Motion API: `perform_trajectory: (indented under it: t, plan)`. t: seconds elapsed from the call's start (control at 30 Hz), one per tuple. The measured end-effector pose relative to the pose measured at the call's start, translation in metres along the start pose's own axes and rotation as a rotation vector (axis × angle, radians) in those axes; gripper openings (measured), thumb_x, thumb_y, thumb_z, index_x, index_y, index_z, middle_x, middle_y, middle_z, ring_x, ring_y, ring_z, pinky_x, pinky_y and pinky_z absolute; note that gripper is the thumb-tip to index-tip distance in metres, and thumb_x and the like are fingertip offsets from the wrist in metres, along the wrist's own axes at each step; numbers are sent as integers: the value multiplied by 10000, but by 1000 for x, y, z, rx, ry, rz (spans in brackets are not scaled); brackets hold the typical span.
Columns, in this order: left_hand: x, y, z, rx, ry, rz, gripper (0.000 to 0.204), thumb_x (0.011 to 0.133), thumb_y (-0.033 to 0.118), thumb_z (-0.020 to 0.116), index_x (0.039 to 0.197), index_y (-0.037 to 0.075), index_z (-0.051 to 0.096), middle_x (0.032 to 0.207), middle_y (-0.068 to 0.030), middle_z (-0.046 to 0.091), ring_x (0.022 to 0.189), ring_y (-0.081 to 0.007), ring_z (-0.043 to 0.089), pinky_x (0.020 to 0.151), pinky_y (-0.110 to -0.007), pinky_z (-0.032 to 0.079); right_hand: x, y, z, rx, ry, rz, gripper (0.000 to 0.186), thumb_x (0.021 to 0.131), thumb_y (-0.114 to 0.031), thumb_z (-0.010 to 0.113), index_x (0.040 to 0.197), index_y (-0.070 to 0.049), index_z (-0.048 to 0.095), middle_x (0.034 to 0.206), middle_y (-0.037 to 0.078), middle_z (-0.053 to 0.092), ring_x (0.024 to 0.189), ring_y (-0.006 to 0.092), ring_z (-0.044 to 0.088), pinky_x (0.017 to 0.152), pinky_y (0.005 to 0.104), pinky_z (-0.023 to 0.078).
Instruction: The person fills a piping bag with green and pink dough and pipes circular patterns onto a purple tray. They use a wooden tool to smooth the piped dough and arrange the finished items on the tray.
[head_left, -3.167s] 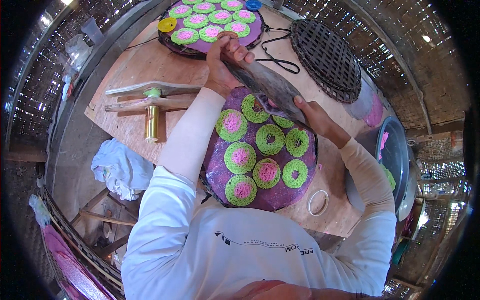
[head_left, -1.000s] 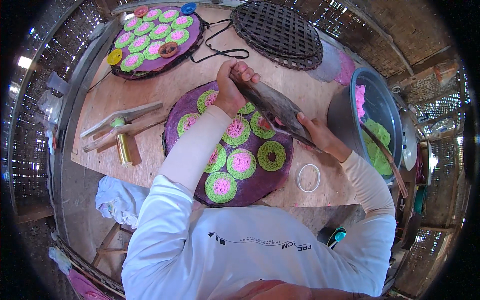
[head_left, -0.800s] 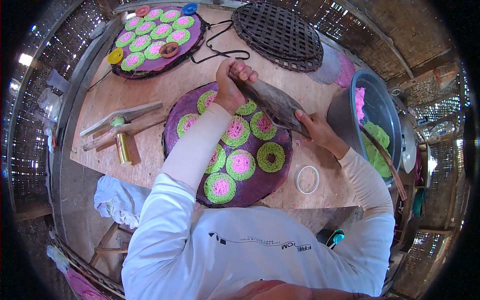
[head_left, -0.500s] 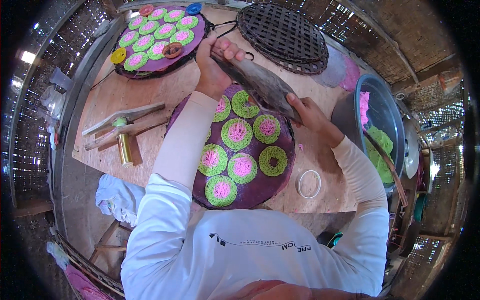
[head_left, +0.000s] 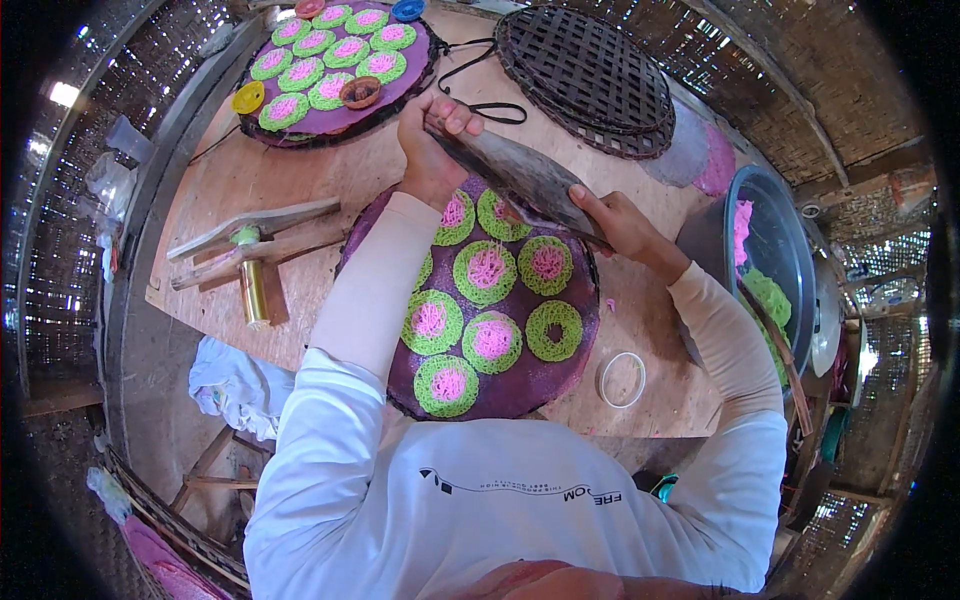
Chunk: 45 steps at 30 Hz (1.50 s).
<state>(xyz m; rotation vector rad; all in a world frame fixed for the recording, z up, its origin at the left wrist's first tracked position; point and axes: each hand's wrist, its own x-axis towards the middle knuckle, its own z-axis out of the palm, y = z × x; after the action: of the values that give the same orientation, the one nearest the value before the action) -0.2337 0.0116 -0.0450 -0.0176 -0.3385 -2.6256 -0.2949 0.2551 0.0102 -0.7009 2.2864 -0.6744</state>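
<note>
My left hand (head_left: 432, 150) wraps round the upper left end of a dark wooden hand press (head_left: 520, 178). At its lower right end my right hand (head_left: 628, 232) grips it, thumb on top and the other fingers mostly hidden. The press slants over the far edge of a round purple tray (head_left: 525, 395) and partly covers one green lacy ring (head_left: 496, 228). Several green rings of thin strands lie on this tray, most with pink strands heaped in the middle, like one green ring with a pink centre (head_left: 492, 340). A plain green ring (head_left: 553, 351) at the right has a bare hole.
Another wooden press (head_left: 260, 247) with a brass cylinder (head_left: 255, 295) lies left. A second purple tray (head_left: 420, 62) of rings and small bowls stands far left. Woven dark racks (head_left: 585, 80) lie far right. A grey tub (head_left: 795, 240) holds pink and green dough. A white hoop (head_left: 622, 380) lies near right.
The view has shifted slightly, so the table's things appear a little farther right. Both hands keep their grip on the press, which has moved only slightly over the tray's far rings.
</note>
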Motion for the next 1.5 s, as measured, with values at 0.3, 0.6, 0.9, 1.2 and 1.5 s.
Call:
perform_trajectory:
  t: [0.3,0.6,0.9,1.2,1.5]
  plan:
    - [5,18,34,139,-255,-27,332,838,375,430,590,155,415,494,25,386,575,-183,421,609,-300,360,13,12,6,-14,177,-159,722,838,-643,372,513,-21,539,435,38,468,412,125,484,422,260,380]
    - [-78,55,88,1469,-816,18,646,717,388,712,1199,32,471,1105,-122,554,1111,-263,475,964,-363,354,-51,-61,-16,319,67,-206,737,755,-692,470,612,14,626,462,46,497,438,126,502,440,279,402]
    - [-126,4,65,1877,-1005,530,499,753,290,673,1166,71,497,1122,-115,562,1023,-207,542,905,-351,396,-94,-95,-36,-324,990,-1253,433,738,-477,655,742,-52,574,565,56,531,469,190,544,467,274,412]
    - [-170,28,149,2234,-1143,966,194,672,233,623,720,100,490,547,-37,534,442,-180,536,476,-300,368,-146,-117,5,541,492,-479,184,795,-131,564,875,-42,424,718,24,482,568,97,492,489,239,394]
    - [-206,-15,193,1790,-1254,-427,312,635,227,710,869,49,606,813,-142,631,730,-294,618,633,-370,485,-264,-78,0,-112,401,-1083,285,704,-76,577,935,-27,417,665,114,472,594,330,520,509,416,411]
